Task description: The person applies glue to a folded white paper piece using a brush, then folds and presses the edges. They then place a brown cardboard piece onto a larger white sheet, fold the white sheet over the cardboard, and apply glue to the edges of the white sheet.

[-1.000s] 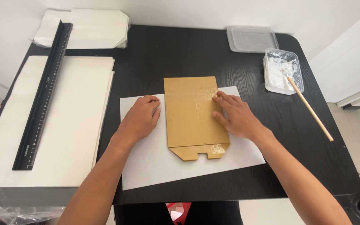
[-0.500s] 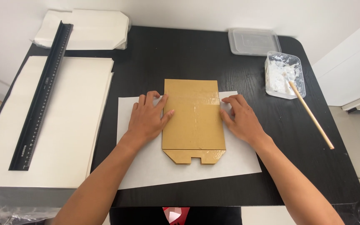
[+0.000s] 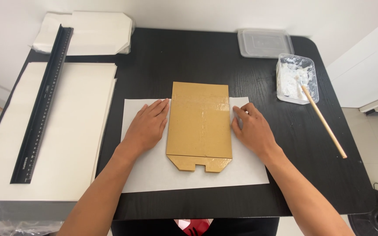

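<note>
Your fingers are lying flat and spread, gripping nothing: left hand and right hand are pressing the white sheet beside the brown card mid-desk. You're smoothing, apparently; next calls for even pressure.

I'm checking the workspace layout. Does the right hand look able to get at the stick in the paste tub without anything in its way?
Probably yes. The right hand lies flat on the white sheet, and only bare black table shows between it and the stick, whose handle angles out of the tub toward that side.
</note>
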